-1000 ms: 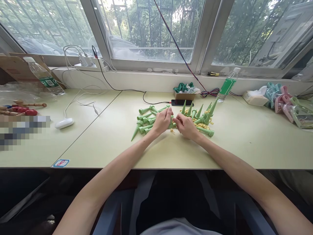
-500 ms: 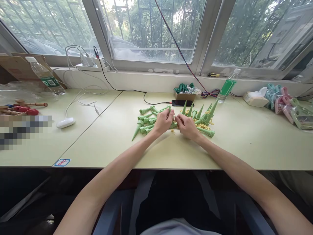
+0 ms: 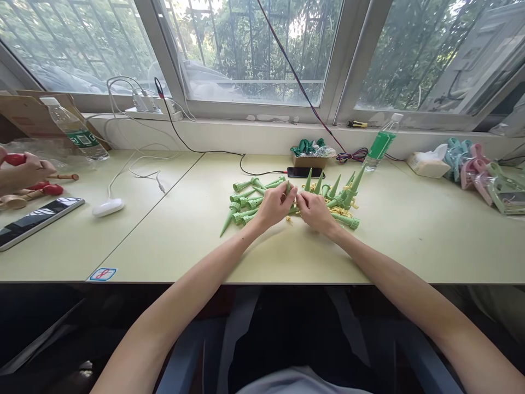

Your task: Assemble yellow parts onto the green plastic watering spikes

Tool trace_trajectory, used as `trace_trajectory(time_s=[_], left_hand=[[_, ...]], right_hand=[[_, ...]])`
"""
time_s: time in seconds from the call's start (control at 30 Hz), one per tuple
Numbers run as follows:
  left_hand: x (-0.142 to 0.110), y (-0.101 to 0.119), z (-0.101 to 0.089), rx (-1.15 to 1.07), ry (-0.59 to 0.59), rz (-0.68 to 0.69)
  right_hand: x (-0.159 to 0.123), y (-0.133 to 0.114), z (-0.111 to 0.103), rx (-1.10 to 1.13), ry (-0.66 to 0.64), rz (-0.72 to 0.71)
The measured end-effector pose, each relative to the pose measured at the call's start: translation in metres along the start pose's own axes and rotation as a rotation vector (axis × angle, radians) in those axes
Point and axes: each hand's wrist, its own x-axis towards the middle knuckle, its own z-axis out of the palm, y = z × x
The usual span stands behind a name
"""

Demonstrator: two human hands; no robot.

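Near the middle of the table my left hand [image 3: 277,203] is closed, with the end of a green plastic watering spike [image 3: 288,187] showing between its fingertips. My right hand [image 3: 315,211] is pinched shut just to the right, its fingertips close to the left ones; whatever it may hold is hidden. On the left lies a group of green spikes [image 3: 241,201], ribbed caps among them. Beyond my right hand, several more spikes [image 3: 335,187] stand or lie tilted over small yellow plastic pieces [image 3: 340,210]. One loose yellow piece [image 3: 289,219] rests below my hands.
Behind the spikes lie a phone [image 3: 305,173] on a cable and a small box [image 3: 310,162]. A water bottle [image 3: 383,143] and tissue box [image 3: 429,164] stand right. At the far left, another person's hand [image 3: 28,172] grips a red object above wooden pieces, near a tablet-like device [image 3: 39,223].
A green spike end now shows at my left fingertips. My hands have barely moved. Another person's hand has appeared at the far left with a red object.
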Motion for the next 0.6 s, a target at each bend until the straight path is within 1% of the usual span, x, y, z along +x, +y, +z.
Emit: trace_trajectory(time_s=[0.13,0.27,0.33,0.43,0.5,0.53,0.6], left_hand=[[-0.0008,0.0023,-0.0008,0.010,-0.038,0.045],[-0.0001,0.0019,-0.0010,-0.029,-0.051,0.012],[0.0006,0.0024,-0.0012,-0.124,-0.077,-0.039],[0.0026,0.0052,-0.0017,-0.347,-0.100,-0.141],[0.0045,0.0074,-0.0025,-0.448,-0.068,-0.196],[0.0055,0.0080,-0.0030,-0.460,-0.037,-0.216],[0.0073,0.0079,-0.0040,-0.403,0.043,-0.245]], right_hand=[[0.0007,0.0010,-0.0001,-0.011,-0.002,0.007],[0.0004,0.0002,-0.0007,0.017,0.031,0.022],[0.0000,-0.0011,-0.0017,0.036,0.058,0.041],[-0.0008,-0.0032,-0.0038,0.053,0.122,0.063],[-0.0013,-0.0041,-0.0049,0.061,0.167,0.069],[-0.0016,-0.0044,-0.0052,0.067,0.182,0.072],[-0.0021,-0.0046,-0.0054,0.082,0.200,0.073]])
